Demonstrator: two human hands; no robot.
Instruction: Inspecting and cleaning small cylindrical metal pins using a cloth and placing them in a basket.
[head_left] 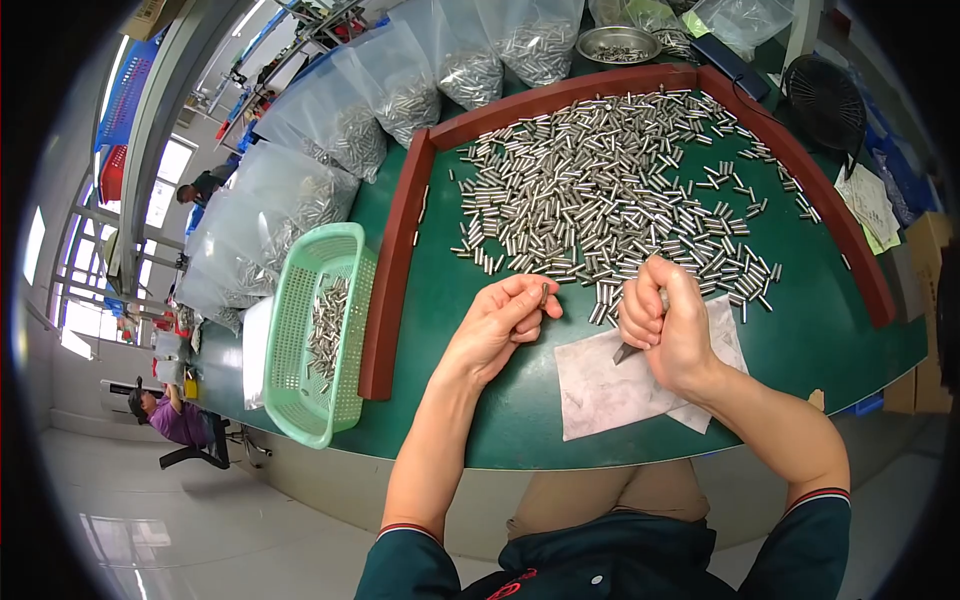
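On the green worktop [500, 425], the big heap of metal pins [590, 190] toward 1 o'clock in the view looks like what is left, while a smaller lot in the green basket [366, 290] toward 9 o'clock may be done. The right hand [658, 320], at 3 o'clock, curls around a dark pointed tool [625, 353] mostly hidden in the fist; the left hand [500, 325], near centre, pinches one pin [545, 293], partly covered, its finish too small to judge.
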